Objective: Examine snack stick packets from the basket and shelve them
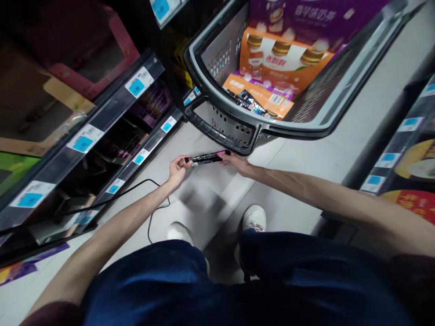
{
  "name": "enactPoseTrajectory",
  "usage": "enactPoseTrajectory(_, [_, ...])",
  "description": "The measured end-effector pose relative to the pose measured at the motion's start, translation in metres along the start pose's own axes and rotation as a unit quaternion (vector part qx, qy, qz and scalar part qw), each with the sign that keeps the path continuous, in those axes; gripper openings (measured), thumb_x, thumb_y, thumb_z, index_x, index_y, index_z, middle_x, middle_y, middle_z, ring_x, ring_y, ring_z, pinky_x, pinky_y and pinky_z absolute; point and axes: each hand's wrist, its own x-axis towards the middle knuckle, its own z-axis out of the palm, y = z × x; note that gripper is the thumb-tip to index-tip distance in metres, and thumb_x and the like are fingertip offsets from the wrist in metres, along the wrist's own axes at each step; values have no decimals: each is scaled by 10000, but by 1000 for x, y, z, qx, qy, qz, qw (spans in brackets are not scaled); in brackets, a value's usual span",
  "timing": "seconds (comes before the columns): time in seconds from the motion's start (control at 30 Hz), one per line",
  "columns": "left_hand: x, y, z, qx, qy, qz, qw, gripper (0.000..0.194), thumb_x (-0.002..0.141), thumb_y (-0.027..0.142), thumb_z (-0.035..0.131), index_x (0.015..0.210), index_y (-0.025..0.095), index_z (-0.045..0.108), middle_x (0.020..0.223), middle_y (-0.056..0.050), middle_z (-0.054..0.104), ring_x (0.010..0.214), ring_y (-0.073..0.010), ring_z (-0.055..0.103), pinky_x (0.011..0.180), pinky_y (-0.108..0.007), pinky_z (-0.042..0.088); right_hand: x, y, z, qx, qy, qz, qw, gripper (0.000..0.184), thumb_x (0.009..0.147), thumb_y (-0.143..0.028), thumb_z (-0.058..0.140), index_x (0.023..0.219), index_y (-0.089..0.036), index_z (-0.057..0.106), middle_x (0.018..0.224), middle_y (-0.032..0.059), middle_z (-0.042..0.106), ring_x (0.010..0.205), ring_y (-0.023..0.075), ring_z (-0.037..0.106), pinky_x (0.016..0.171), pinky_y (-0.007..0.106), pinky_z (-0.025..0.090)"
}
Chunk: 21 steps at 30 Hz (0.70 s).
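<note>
Left hand (179,167), right hand (239,163) pinching packet (206,158) — basket handle (215,136) close, shelf edge (155,141) apart.

black packet (206,158): print apparently blurred | purple box (306,23): top cut off

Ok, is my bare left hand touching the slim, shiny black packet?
Touching. The head view shows your bare left hand pinching one end of the slim, shiny black packet, thumb and fingertips against it.
</note>
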Motion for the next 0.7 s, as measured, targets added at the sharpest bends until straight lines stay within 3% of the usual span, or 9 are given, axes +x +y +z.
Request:
enactPoseTrajectory(0.2, [-5,6,5,-60,-15,-44,997,415,550,311,891,890,153,713,864,-44,696,811,-133,631,770,-258,512,11,0,-25,18,-118,17,993,335,679,-253,875,937,-137,696,985,99,719,735,191,719,735,349,632])
enactPoseTrajectory(0.3, [-8,13,13,-89,-61,-84,991,468,534,326,905,924,149,717,938,-56,707,846,-152,651,798,-297,549,12,0,-28,25,-144,22,989,287,682,-252,872,872,-130,695,985,102,718,781,200,721,783,362,629])
enactPoseTrajectory(0.43, [-11,11,19,-95,-94,-109,985,492,508,336,921,903,114,730,911,-67,717,832,-165,663,841,-361,571,11,3,-27,-10,-148,14,989,291,674,-233,870,889,-130,703,971,108,719,785,197,712,716,327,627])
enactPoseTrajectory(0.57, [-15,2,15,-60,-98,-112,987,476,520,326,920,902,107,740,802,-49,710,729,-140,653,801,-346,575,11,10,-27,-58,-148,15,987,387,596,-201,895,938,-143,723,946,75,714,819,168,682,683,266,614])
enactPoseTrajectory(0.7, [-17,1,11,-34,-110,-116,987,468,531,317,919,911,105,748,788,-57,715,706,-147,655,760,-331,576,11,16,-26,-111,-179,12,977,474,607,-289,895,1031,-149,736,924,78,724,835,169,685,627,213,583])
